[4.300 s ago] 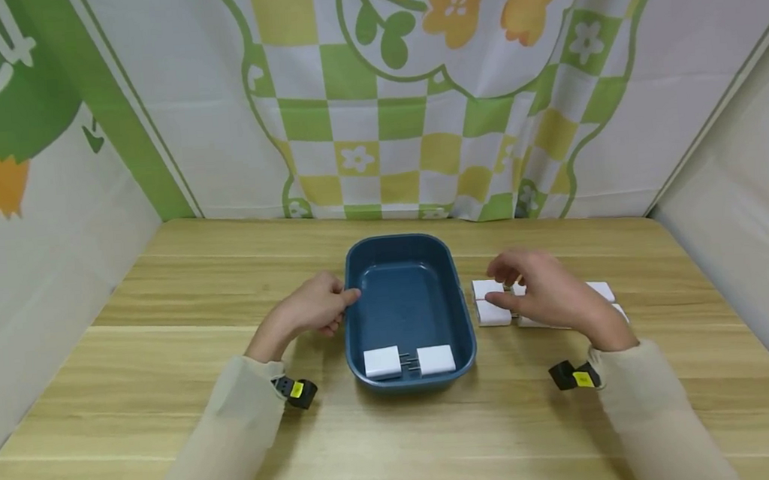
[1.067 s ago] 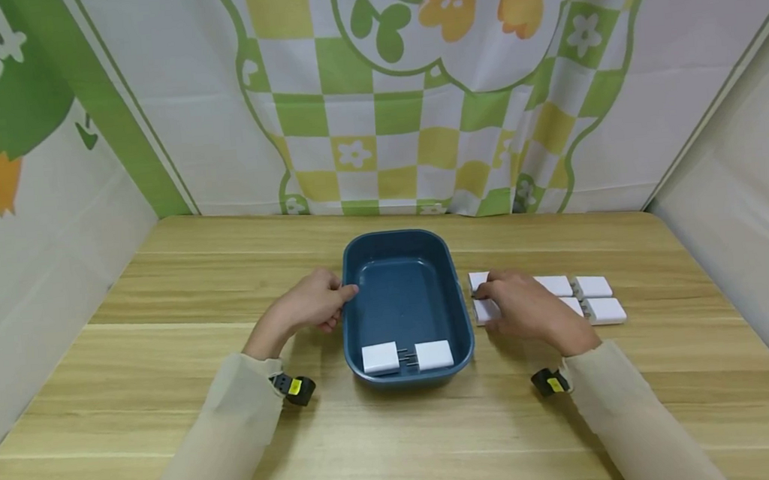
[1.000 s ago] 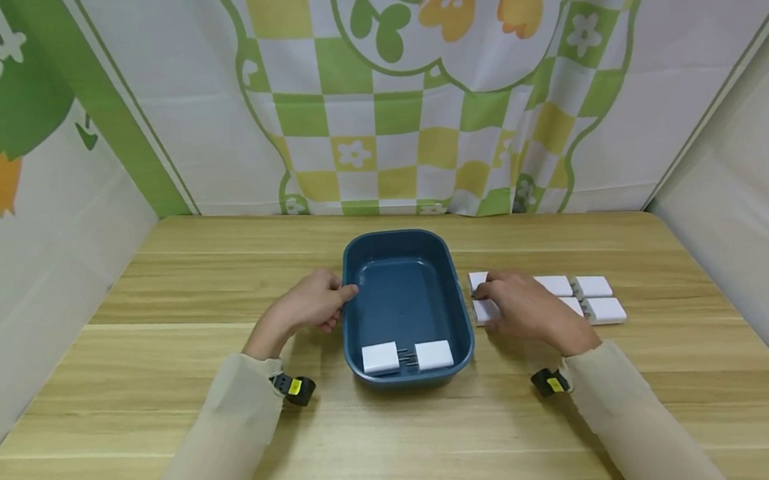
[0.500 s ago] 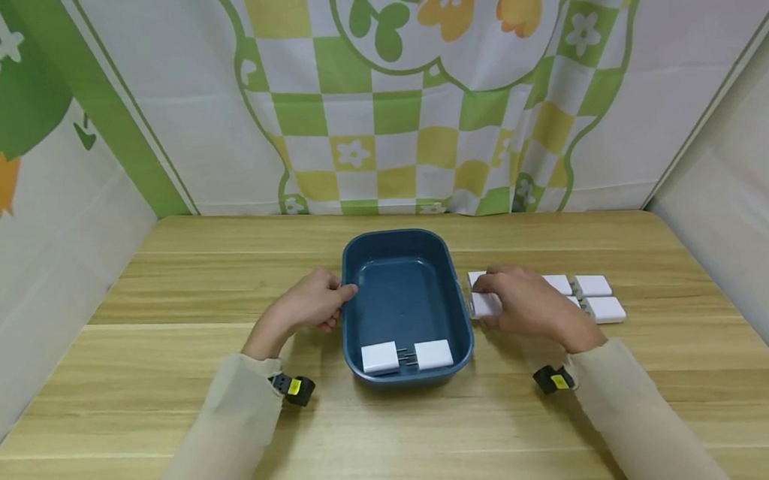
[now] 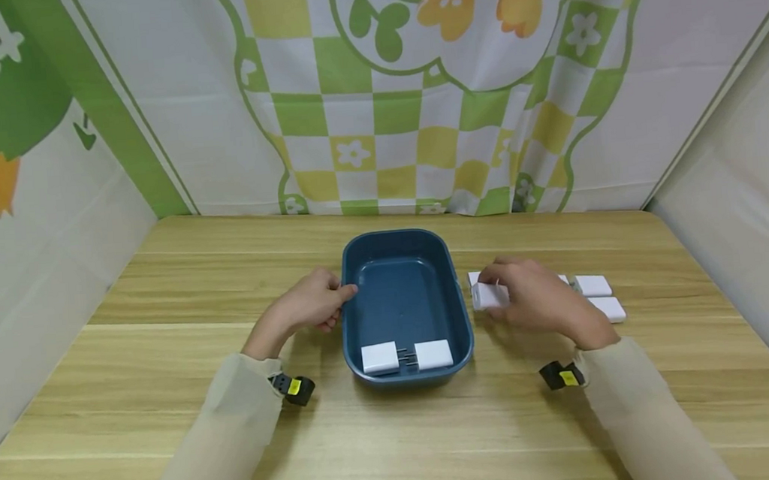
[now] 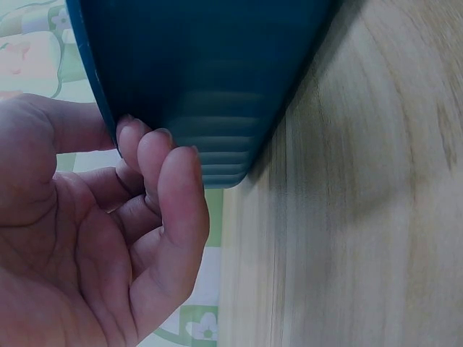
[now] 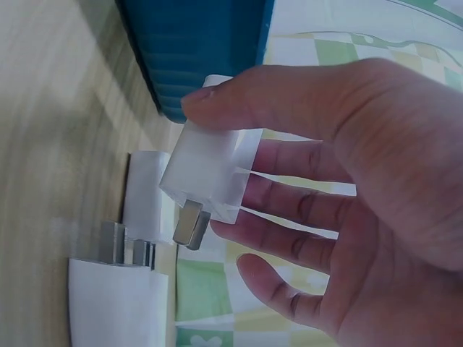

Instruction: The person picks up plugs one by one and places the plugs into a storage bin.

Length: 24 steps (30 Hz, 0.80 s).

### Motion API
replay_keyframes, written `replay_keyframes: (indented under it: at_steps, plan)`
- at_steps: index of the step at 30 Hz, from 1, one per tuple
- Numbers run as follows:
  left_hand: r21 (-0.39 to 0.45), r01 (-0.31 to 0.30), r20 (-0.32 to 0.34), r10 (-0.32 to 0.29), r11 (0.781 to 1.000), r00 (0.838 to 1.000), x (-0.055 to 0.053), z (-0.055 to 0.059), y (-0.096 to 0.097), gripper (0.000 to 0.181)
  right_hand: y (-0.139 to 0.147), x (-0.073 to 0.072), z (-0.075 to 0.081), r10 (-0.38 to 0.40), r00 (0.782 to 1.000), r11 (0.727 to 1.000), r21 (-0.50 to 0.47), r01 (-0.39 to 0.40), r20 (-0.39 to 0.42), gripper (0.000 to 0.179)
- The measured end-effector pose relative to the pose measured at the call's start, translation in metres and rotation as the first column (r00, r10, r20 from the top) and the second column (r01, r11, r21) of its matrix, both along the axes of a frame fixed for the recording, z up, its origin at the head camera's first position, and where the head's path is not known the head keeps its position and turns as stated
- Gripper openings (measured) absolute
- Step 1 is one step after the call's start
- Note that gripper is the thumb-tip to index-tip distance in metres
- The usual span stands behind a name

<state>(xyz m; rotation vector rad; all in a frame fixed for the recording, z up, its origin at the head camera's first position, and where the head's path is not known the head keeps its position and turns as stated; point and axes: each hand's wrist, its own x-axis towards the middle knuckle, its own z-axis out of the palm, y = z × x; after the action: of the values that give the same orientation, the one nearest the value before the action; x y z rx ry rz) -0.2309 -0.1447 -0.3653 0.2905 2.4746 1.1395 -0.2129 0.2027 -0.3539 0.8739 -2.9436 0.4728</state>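
Observation:
A blue rectangular bin [image 5: 399, 299] stands mid-table, two white plug chargers lying at its near end, a left charger [image 5: 380, 358] and a right charger [image 5: 433, 354], prongs facing each other. My left hand [image 5: 311, 302] pinches the bin's left rim, thumb on the inside and fingers curled against the outer wall in the left wrist view. Just right of the bin, my right hand [image 5: 538, 296] holds a white charger [image 5: 490, 296] between thumb and fingers. In the right wrist view this held charger [image 7: 206, 159] is raised off the table, its metal prongs [image 7: 192, 225] pointing away from the bin.
More white chargers lie in rows at the right, among them a far charger [image 5: 592, 285] and a near one [image 5: 608, 309]; my right hand covers others. The wooden table [image 5: 401, 450] meets a patterned curtain [image 5: 389, 126] at the back.
My right hand has come down onto the chargers, taken hold of one and lifted it from the near row. My left hand still holds the bin's rim.

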Motion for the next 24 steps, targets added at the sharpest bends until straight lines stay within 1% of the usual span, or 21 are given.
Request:
replay_keyframes:
  at_steps: [4, 9, 14, 24]
  plan:
    - [0.001, 0.002, -0.002, -0.002, 1.0, 1.0, 0.0, 0.0, 0.0, 0.044, 0.001, 0.001, 0.003, 0.007, 1.0, 1.0, -0.007, -0.007, -0.018, 0.035]
    - [0.012, 0.004, 0.004, -0.004, 1.0, 1.0, 0.0, 0.0, -0.001, 0.045, 0.001, 0.002, 0.008, -0.002, 0.999, 1.0, -0.026, 0.001, -0.037, 0.035]
    - [0.014, 0.002, 0.004, -0.002, 1.0, 1.0, 0.0, 0.0, -0.001, 0.045, 0.001, 0.004, 0.013, -0.01, 0.998, 1.0, -0.025, 0.008, -0.058, 0.035]
    - [0.014, -0.003, 0.005, 0.003, 1.0, 1.0, 0.0, -0.001, -0.001, 0.044, 0.0, 0.008, 0.019, 0.009, 0.994, 0.999, -0.049, -0.015, -0.109, 0.036]
